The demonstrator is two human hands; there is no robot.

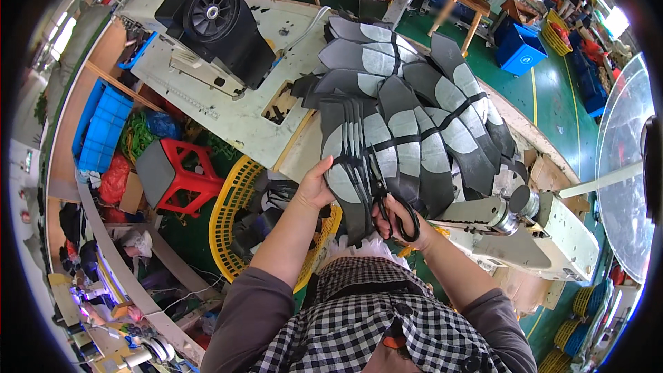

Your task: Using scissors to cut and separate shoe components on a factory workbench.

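Note:
Black-handled scissors (412,223) are in my right hand (392,218), its fingers closed round the handles. Their dark blades point away from me, beside a black strip. My left hand (315,184) grips the left edge of a fanned stack of dark grey curved pieces (343,166) with light grey patches. Beyond and to the right, several more such grey pieces (442,141) lie overlapped in rows. Black strips (407,139) run across these rows, linking piece to piece. Whether the blades are closed on a strip I cannot tell.
A white worktable (228,107) with a black-cased machine (217,17) extends to the left. Below it are a yellow basket (219,235) holding dark pieces and a red-and-grey stool (173,179). A pale machine arm (545,235) lies close on my right. Blue bins (521,48) stand farther off.

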